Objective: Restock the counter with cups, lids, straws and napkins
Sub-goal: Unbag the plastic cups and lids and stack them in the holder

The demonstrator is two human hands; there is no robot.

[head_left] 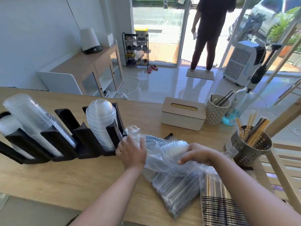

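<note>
A clear plastic sleeve of dome lids (164,154) lies across the wooden counter (65,181). My left hand (132,153) grips its crumpled open end. My right hand (193,154) presses on the lids through the plastic. A black slotted holder (84,141) stands at the left, with a stack of dome lids (101,123) in its right slot and a stack of clear cups (37,121) further left. Bags of wrapped straws (179,191) lie under the sleeve.
A wooden tissue box (182,114) sits at the counter's far edge beside a patterned cup with straws (215,111) and a blue liquid bottle (234,110). A perforated metal canister of straws (250,145) stands at the right. A person (210,31) stands in the doorway.
</note>
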